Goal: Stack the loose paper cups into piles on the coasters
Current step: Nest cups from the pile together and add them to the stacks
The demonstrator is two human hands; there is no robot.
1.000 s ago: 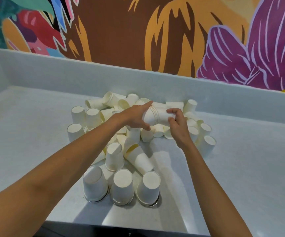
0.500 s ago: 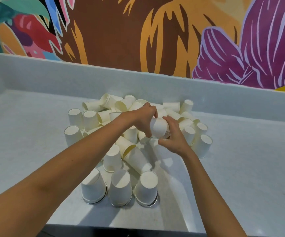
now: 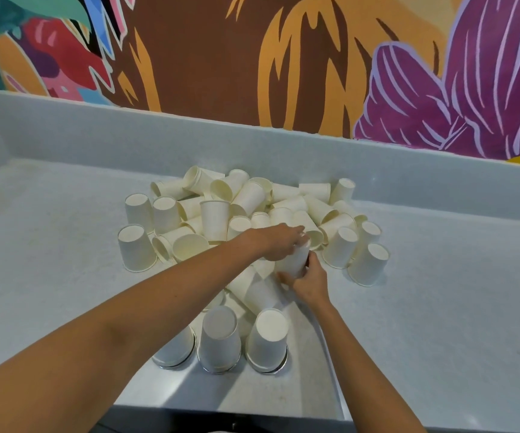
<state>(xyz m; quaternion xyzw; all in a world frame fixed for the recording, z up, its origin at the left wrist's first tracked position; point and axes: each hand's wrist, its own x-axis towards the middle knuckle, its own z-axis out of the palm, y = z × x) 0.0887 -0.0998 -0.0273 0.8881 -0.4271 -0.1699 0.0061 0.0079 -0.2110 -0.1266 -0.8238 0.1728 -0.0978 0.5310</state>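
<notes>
A heap of loose cream paper cups lies on the grey counter, some upside down, some on their sides. Both hands hold a short stack of nested cups, bottom up, above the heap's near edge. My left hand grips its top and my right hand grips its lower end. Nearer me, three upside-down cups stand in a row on round coasters: the left cup partly behind my left forearm, the middle cup, the right cup. A coaster rim shows under the right cup.
The grey counter has a raised back wall below a painted mural. Upside-down cups stand at the heap's right edge and others at its left. The counter's front edge runs just below the coasters.
Both hands have brought the nested stack from lying sideways above the heap's middle down and toward me, turning it bottom up. The three cups on the coasters have not moved.
</notes>
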